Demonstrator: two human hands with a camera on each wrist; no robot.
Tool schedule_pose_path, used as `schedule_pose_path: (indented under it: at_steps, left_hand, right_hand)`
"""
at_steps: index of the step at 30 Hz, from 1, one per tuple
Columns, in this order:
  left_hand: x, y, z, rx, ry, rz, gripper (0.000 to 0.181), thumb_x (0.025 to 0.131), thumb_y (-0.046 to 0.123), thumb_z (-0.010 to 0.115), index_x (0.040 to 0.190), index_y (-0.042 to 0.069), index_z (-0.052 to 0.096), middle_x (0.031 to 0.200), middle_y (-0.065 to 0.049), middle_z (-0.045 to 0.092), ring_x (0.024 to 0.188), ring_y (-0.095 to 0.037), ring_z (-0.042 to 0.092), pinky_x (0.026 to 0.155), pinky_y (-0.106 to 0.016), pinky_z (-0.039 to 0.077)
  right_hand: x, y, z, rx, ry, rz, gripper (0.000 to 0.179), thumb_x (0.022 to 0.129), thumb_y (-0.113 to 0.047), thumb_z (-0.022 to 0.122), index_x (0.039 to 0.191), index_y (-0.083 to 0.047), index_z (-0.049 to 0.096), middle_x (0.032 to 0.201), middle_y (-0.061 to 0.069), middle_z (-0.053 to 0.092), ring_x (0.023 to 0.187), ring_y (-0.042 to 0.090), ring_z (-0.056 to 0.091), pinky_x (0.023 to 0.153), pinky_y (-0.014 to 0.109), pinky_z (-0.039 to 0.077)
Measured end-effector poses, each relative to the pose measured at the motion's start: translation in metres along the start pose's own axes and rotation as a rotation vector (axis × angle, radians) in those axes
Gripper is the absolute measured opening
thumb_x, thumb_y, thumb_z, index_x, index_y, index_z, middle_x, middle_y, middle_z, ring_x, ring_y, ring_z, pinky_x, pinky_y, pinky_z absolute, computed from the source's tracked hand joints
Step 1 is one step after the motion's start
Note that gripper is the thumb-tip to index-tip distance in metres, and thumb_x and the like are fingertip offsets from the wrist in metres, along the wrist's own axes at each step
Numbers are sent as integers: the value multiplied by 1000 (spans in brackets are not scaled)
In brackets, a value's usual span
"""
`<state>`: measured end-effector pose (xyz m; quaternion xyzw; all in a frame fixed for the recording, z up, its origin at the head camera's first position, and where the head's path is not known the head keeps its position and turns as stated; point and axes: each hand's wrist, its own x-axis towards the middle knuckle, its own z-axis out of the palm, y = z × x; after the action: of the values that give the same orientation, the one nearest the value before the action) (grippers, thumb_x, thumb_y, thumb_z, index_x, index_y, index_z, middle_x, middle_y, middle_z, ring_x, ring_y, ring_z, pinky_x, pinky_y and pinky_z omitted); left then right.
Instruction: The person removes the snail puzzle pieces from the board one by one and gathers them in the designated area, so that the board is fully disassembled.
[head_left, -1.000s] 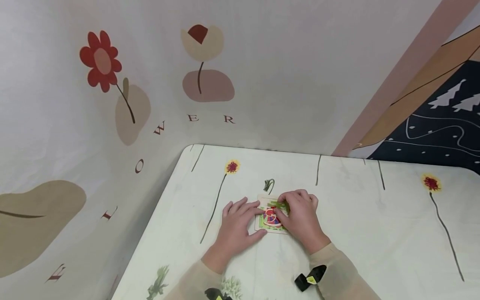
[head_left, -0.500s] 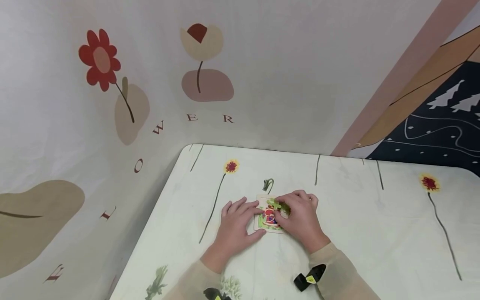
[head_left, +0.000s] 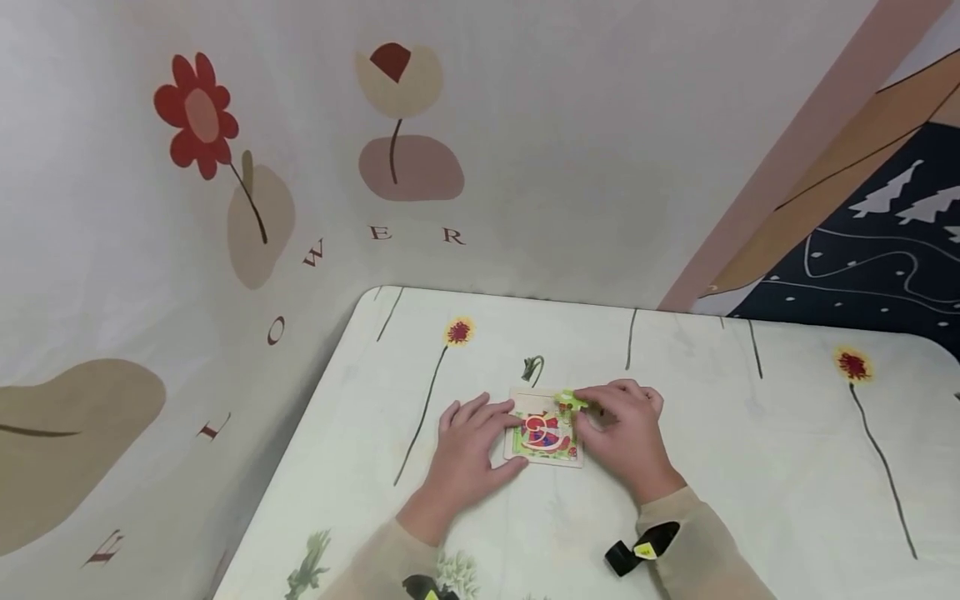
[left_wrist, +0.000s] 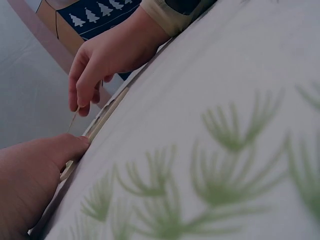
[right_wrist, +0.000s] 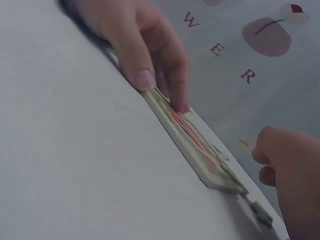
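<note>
A small square wooden jigsaw puzzle (head_left: 550, 446), with a red and purple picture on a green ground and a pale frame, lies flat on the table. My left hand (head_left: 468, 450) rests at its left side, fingers fairly straight on top and thumb against the near edge. My right hand (head_left: 630, 433) pinches a light green puzzle piece (head_left: 570, 400) between thumb and forefinger, over the board's upper right corner. In the right wrist view that piece (right_wrist: 244, 145) is blurred and held up clear of the board.
The white tablecloth (head_left: 720, 467) carries printed flowers and stems. A patterned fabric wall (head_left: 562, 167) rises behind the table's far edge. In the right wrist view, a small dark green shape (right_wrist: 261, 215) lies beyond the board; its kind is unclear.
My right hand has moved right, bringing the green puzzle piece from over the board's picture to its upper right corner. My left hand has stayed at the board's left side.
</note>
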<state>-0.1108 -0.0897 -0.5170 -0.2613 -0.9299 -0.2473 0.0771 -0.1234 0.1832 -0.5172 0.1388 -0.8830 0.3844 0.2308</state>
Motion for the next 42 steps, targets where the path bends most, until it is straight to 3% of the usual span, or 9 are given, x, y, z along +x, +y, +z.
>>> schedule_pose_path:
  at_steps: [5, 10, 18, 31, 38, 42]
  left_hand:
    - [0, 0, 1, -5, 1, 4, 50, 89, 52, 83, 132, 28, 72, 151, 7, 61, 148, -30, 46, 117, -69, 25]
    - [0, -1, 2, 1, 10, 3, 50, 88, 51, 84, 132, 29, 72, 152, 7, 60, 148, -30, 46, 116, -69, 26]
    - [-1, -2, 3, 2, 19, 7, 50, 87, 49, 85, 131, 28, 72, 151, 6, 61, 148, -31, 46, 116, -69, 26]
    - [0, -1, 2, 11, -3, 3, 51, 88, 52, 83, 133, 29, 72, 151, 7, 61, 148, -30, 45, 117, -68, 26]
    - [0, 0, 2, 3, 1, -6, 50, 88, 51, 83, 131, 29, 72, 151, 6, 61, 149, -30, 44, 117, -68, 25]
    - [0, 0, 2, 0, 4, -6, 50, 87, 50, 84, 131, 28, 72, 151, 6, 61, 149, -30, 45, 117, -68, 25]
  right_hand:
    - [-4, 13, -15, 25, -21, -4, 32, 82, -7, 88, 113, -17, 84, 107, -8, 80, 107, 19, 60, 100, 59, 24]
    - [-11, 26, -33, 19, -88, 71, 36, 89, -8, 87, 123, -17, 82, 122, -1, 78, 120, 23, 58, 102, 60, 22]
    - [-18, 38, -55, -24, -105, 160, 39, 88, 0, 86, 125, -10, 80, 120, 9, 78, 125, 36, 58, 105, 66, 26]
    - [-20, 39, -58, -53, -84, 194, 35, 88, 3, 84, 121, -6, 80, 114, 14, 78, 125, 41, 59, 107, 70, 29]
    - [-19, 37, -57, -107, -131, 223, 34, 92, -2, 82, 125, -8, 78, 136, 16, 70, 133, 40, 51, 107, 70, 27]
    - [-20, 38, -57, -104, -132, 224, 33, 92, -1, 81, 124, -8, 79, 137, 17, 70, 133, 41, 50, 106, 70, 27]
